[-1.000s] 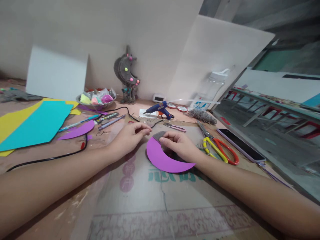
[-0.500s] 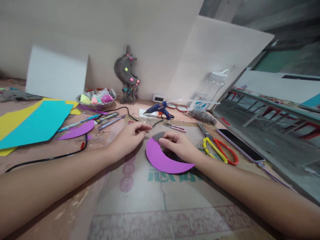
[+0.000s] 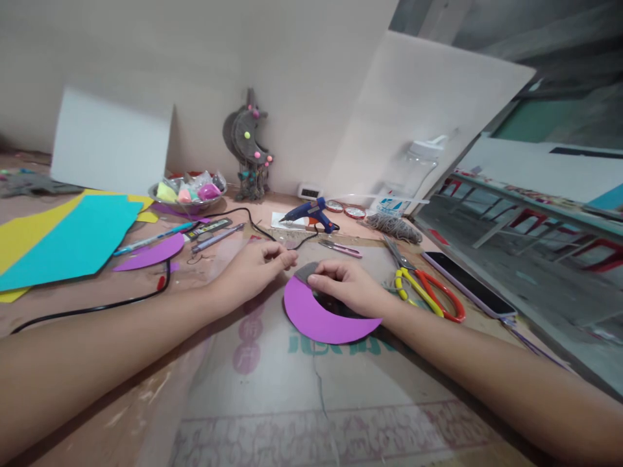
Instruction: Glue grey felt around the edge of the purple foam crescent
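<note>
With fingers [image 3: 335, 266] bent inward and thumb pressed against them, pinches a purple paper crescent [image 3: 326, 326] in the right hand [image 3: 348, 285], gripping the upper end over a grey-covered section [image 3: 305, 271], probably wound yarn. Holds it low over the printed work sheet [image 3: 272, 395], broad purple side facing up, apparently clasped at the grey part to keep that covering tight while leaving the rest of the curve free. Just left of the crescent and apart from it, rests the left hand [image 3: 263, 263] with thumb and forefinger brought nearly together; impossible to tell whether around a fine strand.

Farther out, seemingly placed within reach: a hank of grey yarn [image 3: 394, 228], a slim pink tool [image 3: 341, 248], perhaps tweezers, and yellow-and-red-handled scissors [image 3: 423, 288], grips toward the near side as if for ready pick-up. Beyond the hands, a blue hot-glue gun [image 3: 309, 211] over a white card [image 3: 294, 226], perhaps to catch drips. Off to the left, a cyan sheet [image 3: 73, 246] overlapping a yellow one [image 3: 34, 224], likely there to spare the middle; nearby, a purple offcut [image 3: 153, 254]. Against the wall [image 3: 311, 78], upright, a grey crescent ornament [image 3: 238, 136] dotted with coloured balls.
</note>
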Demonstrator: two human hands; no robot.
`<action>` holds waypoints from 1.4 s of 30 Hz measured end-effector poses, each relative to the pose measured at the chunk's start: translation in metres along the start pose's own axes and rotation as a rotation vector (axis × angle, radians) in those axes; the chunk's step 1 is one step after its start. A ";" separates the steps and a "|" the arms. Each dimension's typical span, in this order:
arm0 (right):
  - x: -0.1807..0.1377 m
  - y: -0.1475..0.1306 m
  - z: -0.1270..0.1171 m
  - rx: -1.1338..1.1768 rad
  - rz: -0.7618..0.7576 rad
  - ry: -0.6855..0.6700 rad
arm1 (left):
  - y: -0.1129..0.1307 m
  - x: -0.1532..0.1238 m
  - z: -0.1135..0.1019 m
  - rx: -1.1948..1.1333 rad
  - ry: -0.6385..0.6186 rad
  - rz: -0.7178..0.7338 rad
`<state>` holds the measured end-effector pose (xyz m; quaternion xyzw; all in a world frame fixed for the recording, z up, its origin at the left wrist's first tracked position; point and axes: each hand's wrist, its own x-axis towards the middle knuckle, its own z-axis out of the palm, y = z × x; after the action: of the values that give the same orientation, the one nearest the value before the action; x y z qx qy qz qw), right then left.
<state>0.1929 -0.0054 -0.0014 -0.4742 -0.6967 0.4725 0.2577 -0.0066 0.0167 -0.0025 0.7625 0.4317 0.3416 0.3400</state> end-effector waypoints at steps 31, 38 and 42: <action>0.007 0.007 -0.010 0.051 -0.084 -0.088 | 0.000 0.001 0.002 -0.105 -0.124 -0.026; 0.007 0.007 -0.008 0.018 -0.048 -0.032 | -0.002 0.003 0.002 -0.131 -0.113 -0.047; 0.007 0.006 -0.007 0.070 -0.028 -0.044 | -0.003 0.002 0.002 -0.113 -0.128 -0.023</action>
<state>0.1983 0.0041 -0.0039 -0.4446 -0.6918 0.5034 0.2652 -0.0050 0.0194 -0.0059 0.7574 0.3978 0.3122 0.4131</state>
